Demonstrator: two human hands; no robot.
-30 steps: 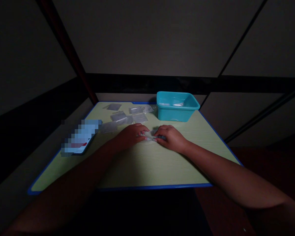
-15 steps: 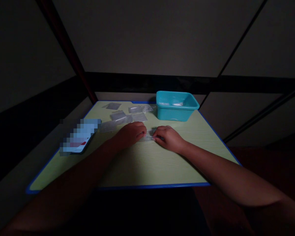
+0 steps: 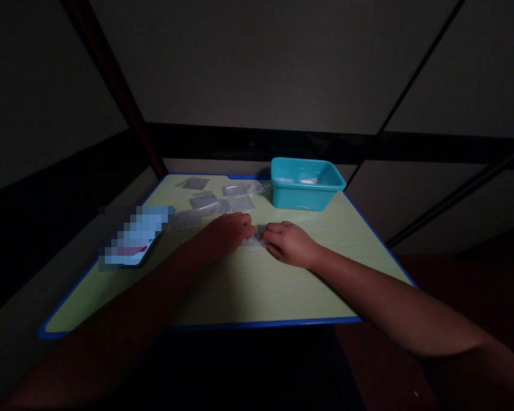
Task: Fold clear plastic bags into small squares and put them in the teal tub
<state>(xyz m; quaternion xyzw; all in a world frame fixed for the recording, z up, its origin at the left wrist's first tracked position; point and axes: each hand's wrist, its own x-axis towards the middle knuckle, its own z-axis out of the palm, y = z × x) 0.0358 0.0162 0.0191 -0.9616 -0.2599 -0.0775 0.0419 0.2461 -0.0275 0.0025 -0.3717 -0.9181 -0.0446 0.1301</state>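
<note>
Low over the middle of the table, a small clear plastic bag [image 3: 257,238] lies between my two hands and is partly covered by their fingers. My left hand [image 3: 233,233] is closed, with its fingertips at the bag's left side. On the other side my right hand [image 3: 290,244] has its fingers curled together on the bag's right part. Exactly how the fingertips grip the film is too dark and small to make out. Several similar clear plastic bags [image 3: 204,200] lie spread on the table behind my left hand, some overlapping.
A turquoise plastic basket [image 3: 306,199] stands at the back right with pale pieces inside. At the left edge lies a phone [image 3: 143,237] with its screen lit and blurred out. The pale yellow-green table [image 3: 248,291] has a blue rim, with a panelled wall [image 3: 257,74] behind.
My right hand has shifted slightly left along the small bag, its fingers now nearer my left hand. The view has tilted a little; the basket, phone and other bags stay put.
</note>
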